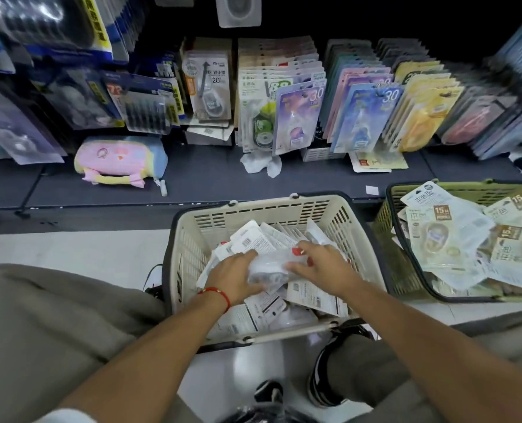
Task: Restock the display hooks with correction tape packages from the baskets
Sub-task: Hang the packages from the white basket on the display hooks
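So we're crouched on the floor in front of the shelf (253,181), both hands down in the cream basket (339,215) that sits right between our knees. The left hand (235,279) has its grip closed around one side of a clear plastic correction tape package (269,267), thumb underneath and fingers over the top edge. The right hand (317,267) holds the other side of the same package, fingers curled over it, so the grip there is on the package too. A red string bracelet (220,296) sits on the left wrist.

The rest of the correction tape packages in the cream basket (262,239) lie in a loose heap, mostly back side up with white cards and barcodes showing. Just beside it on the right is a green basket (391,254), piled with more packs (445,236) that are face up, with "15" printed on brown tags.

Up on the display, rows of hanging packs (299,117) fill the hooks: purple and blue ones marked "30", a green one next to them, yellow ones (424,117) further right, and a clear pack marked "20" (208,87) to the left. On the dark shelf under them there's a pink and yellow pouch (119,161), a crumpled white tissue (259,163), and one flat pack (378,161) lying loose. The edges of the view are pretty blurry, so we can't read the stuff hanging on the far left and right.
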### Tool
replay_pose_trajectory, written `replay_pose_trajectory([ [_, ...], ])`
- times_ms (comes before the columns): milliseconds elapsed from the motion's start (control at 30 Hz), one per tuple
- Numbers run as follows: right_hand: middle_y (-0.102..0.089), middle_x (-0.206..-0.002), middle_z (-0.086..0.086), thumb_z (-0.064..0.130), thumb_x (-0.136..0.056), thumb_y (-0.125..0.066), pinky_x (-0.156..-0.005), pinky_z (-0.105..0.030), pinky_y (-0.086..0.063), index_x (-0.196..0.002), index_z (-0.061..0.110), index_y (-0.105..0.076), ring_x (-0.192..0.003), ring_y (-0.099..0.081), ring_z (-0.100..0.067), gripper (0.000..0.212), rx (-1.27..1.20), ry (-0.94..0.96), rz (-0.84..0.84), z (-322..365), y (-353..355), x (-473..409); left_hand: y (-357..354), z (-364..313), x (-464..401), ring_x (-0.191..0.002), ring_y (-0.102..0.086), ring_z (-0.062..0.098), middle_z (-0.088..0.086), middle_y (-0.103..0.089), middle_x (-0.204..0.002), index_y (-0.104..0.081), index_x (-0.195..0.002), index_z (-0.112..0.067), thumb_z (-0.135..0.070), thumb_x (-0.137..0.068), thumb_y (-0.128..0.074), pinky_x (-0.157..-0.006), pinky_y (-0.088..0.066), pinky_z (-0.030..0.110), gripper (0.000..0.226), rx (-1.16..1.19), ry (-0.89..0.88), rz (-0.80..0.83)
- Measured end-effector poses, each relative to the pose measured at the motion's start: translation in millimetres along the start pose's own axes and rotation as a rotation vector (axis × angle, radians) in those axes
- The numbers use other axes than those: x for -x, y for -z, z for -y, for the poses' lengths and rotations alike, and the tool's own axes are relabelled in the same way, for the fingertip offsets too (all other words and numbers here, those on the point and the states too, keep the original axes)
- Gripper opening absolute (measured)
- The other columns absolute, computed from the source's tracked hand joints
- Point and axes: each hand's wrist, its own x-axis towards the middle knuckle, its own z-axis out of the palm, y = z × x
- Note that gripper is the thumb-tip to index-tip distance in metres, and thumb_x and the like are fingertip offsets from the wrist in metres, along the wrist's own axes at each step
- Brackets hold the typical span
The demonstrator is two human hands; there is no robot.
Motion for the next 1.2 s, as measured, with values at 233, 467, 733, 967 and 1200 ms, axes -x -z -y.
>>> replay_pose_trajectory([
  [233, -0.070, -0.107, 0.004, 0.035, -0.099, -0.071, -0.079, -0.037, -0.061, -0.109, 0.026, -0.061, -0.089, -0.068, -0.010, 0.016, -0.286, -0.126, -0.289, 14.8, -9.3, -16.7, 26.8, 22.7, 2.0, -0.102, -0.071, 0.027, -0.001, -0.071, -0.108, -0.058, -0.119, -0.030, -0.022, -0.082, -0.088, -0.087, -0.060, 0.044, 0.048, 0.633, 0.210, -0.179],
  [467, -0.073, -0.115, -0.004, 0.025, -0.097, -0.074, -0.082, -0.027, -0.046, -0.120, 0.015, -0.073, -0.100, -0.067, -0.019, 0.025, -0.100, 0.046, 0.429, 36.5, -90.1, -9.4, 30.8, 47.3, 18.8, -0.105, -0.070, 0.022, -0.002, -0.071, -0.113, -0.056, -0.133, -0.023, -0.016, -0.097, -0.073, -0.074, -0.057, 0.032, 0.041, 0.884, 0.262, -0.223],
  [733, -0.073, -0.105, -0.017, 0.019, -0.107, -0.057, -0.079, -0.037, -0.059, -0.109, 0.000, -0.064, -0.088, -0.070, -0.026, 0.020, -0.607, -0.252, 0.032, 32.8, -50.9, -26.6, 23.6, 58.1, 23.3, -0.097, -0.071, 0.014, -0.006, -0.070, -0.109, -0.054, -0.120, -0.034, -0.015, -0.091, -0.078, -0.066, -0.060, 0.020, 0.042, 0.758, 0.189, -0.217],
  [967, -0.079, -0.104, -0.020, 0.014, -0.105, -0.060, -0.071, -0.037, -0.064, -0.125, 0.003, -0.066, -0.078, -0.072, -0.028, 0.023, -1.222, -0.432, 0.028, 35.6, -15.6, -24.9, 4.6, 28.6, 19.8, -0.095, -0.075, 0.021, -0.006, -0.071, -0.112, -0.045, -0.119, -0.065, -0.030, -0.084, -0.073, -0.078, -0.065, 0.045, 0.056, 0.687, 0.096, -0.005],
  [1200, -0.073, -0.109, -0.021, 0.019, -0.105, -0.058, -0.068, -0.031, -0.064, -0.112, 0.002, -0.067, -0.081, -0.080, -0.031, 0.021, -1.347, -0.453, 0.126, 44.5, -10.8, -27.8, 0.1, 24.4, 19.2, -0.112, -0.063, 0.013, -0.011, -0.064, -0.125, -0.039, -0.137, -0.050, -0.038, -0.066, -0.093, -0.091, -0.056, 0.034, 0.091, 0.522, 0.007, -0.098],
])
